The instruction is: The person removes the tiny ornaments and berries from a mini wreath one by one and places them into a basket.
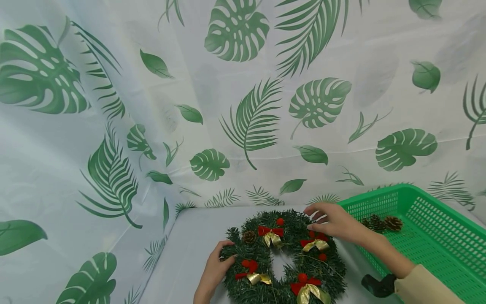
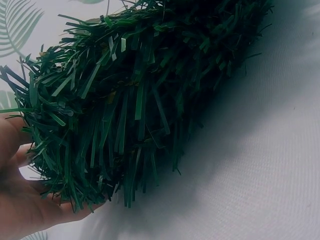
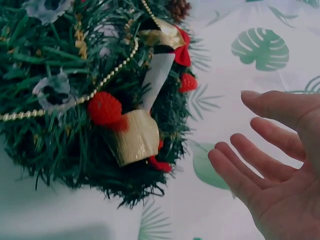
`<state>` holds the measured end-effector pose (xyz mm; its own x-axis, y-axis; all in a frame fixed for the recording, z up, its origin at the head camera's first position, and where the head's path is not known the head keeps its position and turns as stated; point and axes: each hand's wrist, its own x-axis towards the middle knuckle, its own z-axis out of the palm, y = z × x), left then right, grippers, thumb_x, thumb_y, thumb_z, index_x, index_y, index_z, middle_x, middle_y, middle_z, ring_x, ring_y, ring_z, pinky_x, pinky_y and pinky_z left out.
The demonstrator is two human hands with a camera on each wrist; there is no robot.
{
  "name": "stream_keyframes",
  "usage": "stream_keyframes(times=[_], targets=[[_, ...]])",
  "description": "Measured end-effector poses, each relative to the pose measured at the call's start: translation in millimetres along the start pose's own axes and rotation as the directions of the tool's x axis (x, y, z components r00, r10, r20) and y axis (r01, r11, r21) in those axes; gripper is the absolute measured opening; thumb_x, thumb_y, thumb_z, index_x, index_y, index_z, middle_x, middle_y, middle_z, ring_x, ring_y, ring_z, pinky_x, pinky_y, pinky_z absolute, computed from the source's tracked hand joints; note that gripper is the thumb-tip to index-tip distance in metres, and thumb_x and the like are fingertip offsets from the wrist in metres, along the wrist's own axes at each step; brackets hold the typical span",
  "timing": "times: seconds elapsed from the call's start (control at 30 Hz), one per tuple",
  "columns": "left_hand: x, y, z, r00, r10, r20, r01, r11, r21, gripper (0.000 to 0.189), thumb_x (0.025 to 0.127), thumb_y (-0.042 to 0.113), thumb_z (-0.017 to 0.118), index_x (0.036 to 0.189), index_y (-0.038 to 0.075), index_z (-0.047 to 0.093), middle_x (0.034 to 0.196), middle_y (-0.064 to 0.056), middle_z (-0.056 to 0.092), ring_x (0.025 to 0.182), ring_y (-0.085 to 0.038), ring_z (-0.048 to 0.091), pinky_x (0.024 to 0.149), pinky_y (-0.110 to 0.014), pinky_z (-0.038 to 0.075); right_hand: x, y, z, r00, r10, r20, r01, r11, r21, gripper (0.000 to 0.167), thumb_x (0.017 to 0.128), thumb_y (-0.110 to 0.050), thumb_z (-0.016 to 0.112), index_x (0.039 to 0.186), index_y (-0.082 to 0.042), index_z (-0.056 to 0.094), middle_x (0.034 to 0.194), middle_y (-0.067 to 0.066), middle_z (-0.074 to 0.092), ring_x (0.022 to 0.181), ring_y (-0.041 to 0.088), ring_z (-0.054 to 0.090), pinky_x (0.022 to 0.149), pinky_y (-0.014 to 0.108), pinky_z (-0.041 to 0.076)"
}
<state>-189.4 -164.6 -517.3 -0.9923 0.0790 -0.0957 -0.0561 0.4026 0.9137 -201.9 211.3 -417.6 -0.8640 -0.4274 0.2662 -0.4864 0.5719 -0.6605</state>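
Note:
A green tinsel wreath (image 1: 330, 270) lies on the white table, decorated with red bows (image 1: 271, 231), gold ribbons (image 1: 259, 278), red balls (image 1: 280, 221) and a pine cone (image 1: 249, 237). My left hand (image 1: 215, 270) grips its left rim; in the left wrist view, that hand's fingers (image 2: 30, 210) curl under the dense green strands. Beside the upper right rim is my right hand (image 1: 334, 221), and the right wrist view shows its loosely bent fingers (image 3: 260, 170) apart from the wreath, holding nothing. A gold bead chain (image 3: 117, 70) crosses the wreath.
At the right stands a green plastic basket (image 1: 440, 202) with several pine cones (image 1: 392, 223) in it. A dark object (image 1: 379, 285) is by my right forearm. A white cloth with green leaf prints (image 1: 250, 122) hangs behind and to the left.

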Motion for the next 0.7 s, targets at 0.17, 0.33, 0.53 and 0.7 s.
stream_keyframes(times=[0.17,0.33,0.53,0.7], targets=[[-0.5,-0.5,-0.5,1.0,-0.001,0.005,0.001,1.0,-0.004,0.042,0.091,0.013,0.067,0.132,0.015,0.061,0.158,-0.024,0.043,0.144,-0.053,0.036,0.094,-0.057,0.047,5.0,-5,7,0.999,0.002,0.038,-0.003,1.0,0.03,0.037,0.092,-0.016,0.076,0.125,0.001,0.066,0.12,0.023,0.068,0.1,0.036,0.071,0.08,0.029,0.059],[-0.2,-0.6,-0.8,1.0,-0.003,0.01,0.003,1.0,-0.005,0.042,0.092,0.014,0.067,0.133,0.015,0.061,0.157,-0.024,0.043,0.144,-0.053,0.037,0.094,-0.056,0.047,11.6,-10,14,0.998,-0.019,0.062,0.016,0.999,0.043,0.037,0.093,-0.016,0.075,0.125,0.001,0.066,0.12,0.023,0.069,0.1,0.037,0.071,0.08,0.028,0.058],[-0.5,-0.7,-0.9,1.0,0.003,0.012,-0.002,1.0,-0.003,0.042,0.092,0.013,0.066,0.133,0.015,0.061,0.158,-0.024,0.043,0.145,-0.054,0.034,0.097,-0.059,0.046,19.3,-16,24,0.996,-0.012,0.089,0.008,0.999,0.042,0.037,0.093,-0.015,0.075,0.125,0.002,0.066,0.121,0.022,0.069,0.102,0.037,0.07,0.081,0.029,0.058],[-1.0,-0.2,-0.6,1.0,0.01,0.008,-0.01,1.0,-0.006,0.042,0.092,0.013,0.068,0.133,0.014,0.061,0.157,-0.024,0.044,0.143,-0.052,0.039,0.097,-0.058,0.047,25.8,-17,32,0.995,-0.012,0.101,0.007,0.998,0.056,0.037,0.093,-0.012,0.075,0.125,0.003,0.065,0.119,0.021,0.07,0.102,0.035,0.071,0.082,0.029,0.058]])
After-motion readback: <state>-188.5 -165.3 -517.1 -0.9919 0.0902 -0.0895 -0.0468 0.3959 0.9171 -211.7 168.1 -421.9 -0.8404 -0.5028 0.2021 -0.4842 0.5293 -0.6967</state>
